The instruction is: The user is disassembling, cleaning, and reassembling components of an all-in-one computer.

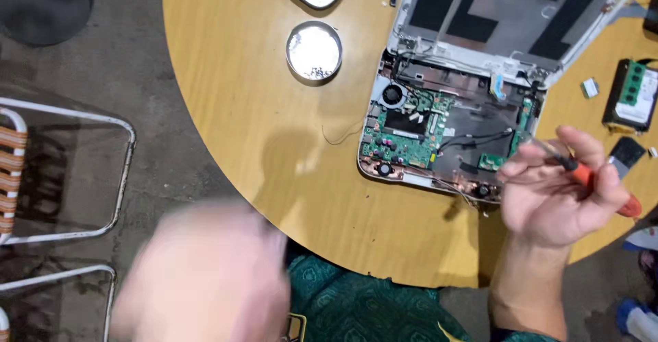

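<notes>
Across the upper right of the frame a round wooden table (260,109) carries an opened laptop (452,109), its base stripped of its cover so that the green circuit board (408,133), a small fan (392,95) and thin black cables lie bare, with the lid panel tilted back toward the top edge. At the lower left a blurred left hand (205,273) fills the frame close to the camera, off the table; I cannot tell whether its fingers are open or closed, or whether they hold anything. At the right, over the laptop's lower right corner, the right hand (555,191) has its fingers (528,167) curled shut around a screwdriver (582,174) with an orange handle, the dark shaft pointing up and left toward the board. The screwdriver looks light and stiff, best gripped on the handle; the bare board looks fragile and the laptop is safer held by its plastic edges. Toward the upper middle a round shallow metal tin (314,51) sits apart from the laptop, holding what seem to be small screws, too small to tell. At the far right lies a green memory card (630,95) and a few small loose parts
</notes>
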